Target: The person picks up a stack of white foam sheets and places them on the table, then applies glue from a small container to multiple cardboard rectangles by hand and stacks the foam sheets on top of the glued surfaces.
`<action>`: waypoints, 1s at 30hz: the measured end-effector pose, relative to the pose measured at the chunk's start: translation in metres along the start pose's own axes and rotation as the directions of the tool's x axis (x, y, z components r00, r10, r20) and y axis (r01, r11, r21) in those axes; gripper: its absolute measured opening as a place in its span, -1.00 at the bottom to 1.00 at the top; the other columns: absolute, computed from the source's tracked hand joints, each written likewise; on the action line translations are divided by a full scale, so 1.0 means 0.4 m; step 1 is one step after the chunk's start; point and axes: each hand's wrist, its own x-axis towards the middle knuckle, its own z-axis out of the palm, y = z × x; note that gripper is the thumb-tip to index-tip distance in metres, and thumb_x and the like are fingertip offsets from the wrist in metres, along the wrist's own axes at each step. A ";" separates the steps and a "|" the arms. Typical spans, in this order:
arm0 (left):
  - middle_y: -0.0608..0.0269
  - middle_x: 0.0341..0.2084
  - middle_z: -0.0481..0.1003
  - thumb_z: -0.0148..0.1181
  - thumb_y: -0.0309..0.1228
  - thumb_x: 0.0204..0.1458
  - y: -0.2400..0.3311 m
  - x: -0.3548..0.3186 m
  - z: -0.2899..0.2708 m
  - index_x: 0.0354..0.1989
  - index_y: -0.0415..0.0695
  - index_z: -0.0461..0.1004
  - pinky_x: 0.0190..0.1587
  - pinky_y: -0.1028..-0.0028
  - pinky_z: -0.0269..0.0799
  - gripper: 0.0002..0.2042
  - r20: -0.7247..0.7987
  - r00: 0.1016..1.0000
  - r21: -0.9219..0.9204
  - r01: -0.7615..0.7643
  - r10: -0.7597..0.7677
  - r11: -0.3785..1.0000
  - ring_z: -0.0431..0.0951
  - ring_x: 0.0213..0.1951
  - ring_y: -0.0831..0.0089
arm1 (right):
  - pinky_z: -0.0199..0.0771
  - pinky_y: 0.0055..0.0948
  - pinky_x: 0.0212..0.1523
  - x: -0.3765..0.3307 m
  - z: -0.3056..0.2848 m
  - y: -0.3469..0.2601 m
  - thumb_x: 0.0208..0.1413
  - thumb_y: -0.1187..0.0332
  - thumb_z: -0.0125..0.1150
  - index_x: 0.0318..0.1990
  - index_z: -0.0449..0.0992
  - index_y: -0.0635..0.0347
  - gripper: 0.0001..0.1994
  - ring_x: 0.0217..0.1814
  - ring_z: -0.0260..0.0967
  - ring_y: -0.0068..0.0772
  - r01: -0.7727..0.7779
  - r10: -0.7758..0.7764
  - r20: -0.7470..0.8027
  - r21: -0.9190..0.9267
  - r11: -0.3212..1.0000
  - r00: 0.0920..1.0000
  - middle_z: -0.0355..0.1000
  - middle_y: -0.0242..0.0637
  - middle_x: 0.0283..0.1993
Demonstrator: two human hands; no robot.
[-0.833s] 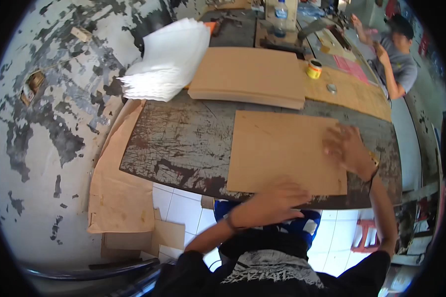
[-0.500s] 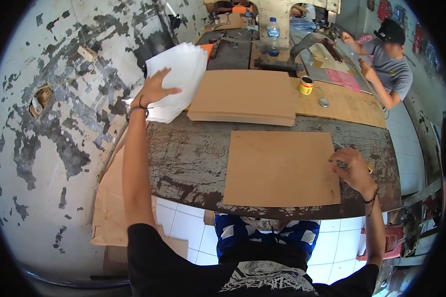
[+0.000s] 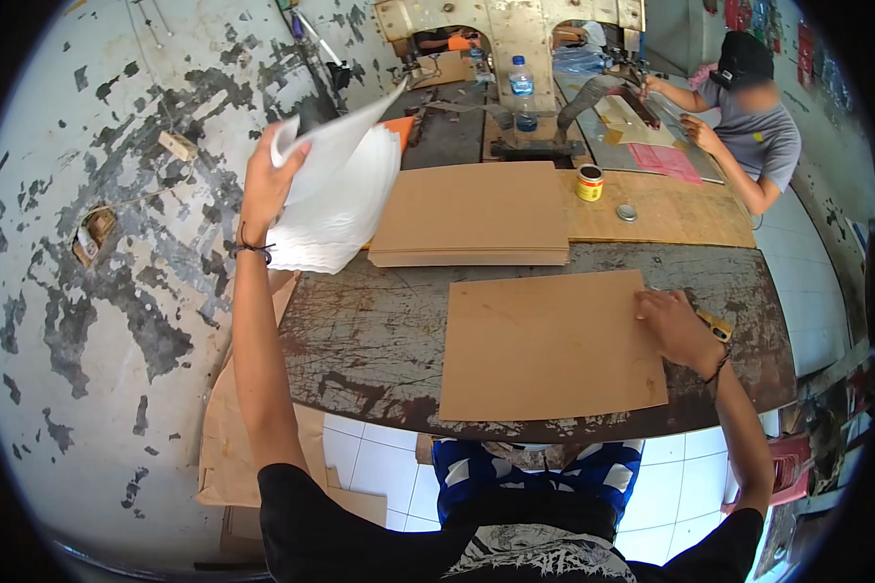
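At the far left, my left hand (image 3: 270, 180) pinches a white paper sheet (image 3: 345, 131) by its edge and lifts it, curled, off a stack of white sheets (image 3: 345, 209). In front of me a single brown cardboard sheet (image 3: 549, 350) lies flat on the worn dark table (image 3: 360, 335). My right hand (image 3: 679, 325) rests palm down over that sheet's right edge, its fingers bent onto the upper right corner; whether they grip it is hidden. A yellow-handled tool (image 3: 716, 325) lies just beyond the right hand, partly covered.
Behind the single sheet sits a neat stack of brown cardboard (image 3: 472, 209). Right of it stand an open yellow tin (image 3: 589, 183) and its round lid (image 3: 626, 212). A water bottle (image 3: 522, 92) stands near a large sewing machine (image 3: 530, 58). A co-worker (image 3: 758, 126) works at the far right.
My left hand has gone from lying spread on the white stack to holding up one curled sheet. My right hand has settled onto the cardboard's right edge. The view has shifted slightly.
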 end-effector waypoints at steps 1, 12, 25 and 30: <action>0.14 -0.06 0.61 0.36 -0.17 0.16 0.054 0.000 -0.009 0.17 -0.21 0.45 0.12 0.38 0.42 -0.50 -0.005 1.000 0.006 -0.002 0.002 1.000 0.58 -0.04 0.33 | 0.18 0.04 0.36 0.004 -0.026 0.021 -0.02 0.50 0.27 -0.08 0.51 0.17 -0.71 0.40 0.28 -0.05 -0.001 -0.003 0.031 0.133 0.991 1.000 0.42 -0.09 0.24; 0.04 0.34 0.32 -0.17 0.33 0.26 0.433 -0.127 0.068 0.40 -0.24 0.20 0.41 0.18 0.21 -0.15 0.068 0.987 -0.850 -0.019 0.145 0.527 0.30 0.37 0.17 | 0.19 -0.22 0.44 0.384 -0.329 -0.037 0.30 -0.12 0.17 0.46 0.13 0.33 -0.19 0.52 0.15 -0.20 0.675 -0.022 -0.708 0.664 0.321 0.706 0.19 0.01 0.48; 0.05 0.11 0.50 0.28 -0.55 0.15 0.311 -0.370 0.276 0.47 -0.11 0.12 0.22 0.37 0.37 -0.29 0.325 0.941 -0.676 0.302 -0.096 0.672 0.51 0.10 0.39 | 0.45 -0.46 0.12 0.017 -0.139 -0.074 0.29 0.32 0.29 0.22 0.38 0.44 -0.54 0.07 0.45 -0.48 0.037 0.556 -0.304 0.898 0.439 0.773 0.51 -0.14 0.11; 0.11 -0.01 0.56 0.37 -0.43 0.09 0.180 -0.440 0.384 0.24 -0.15 0.45 -0.01 0.43 0.43 -0.50 0.544 0.828 -0.182 0.275 -0.137 0.944 0.52 -0.15 0.42 | 0.48 -0.42 0.01 0.027 0.000 -0.072 0.27 0.36 0.29 0.15 0.42 0.42 -0.60 -0.05 0.49 -0.42 -0.210 0.577 -0.198 0.799 0.563 0.793 0.58 -0.06 -0.03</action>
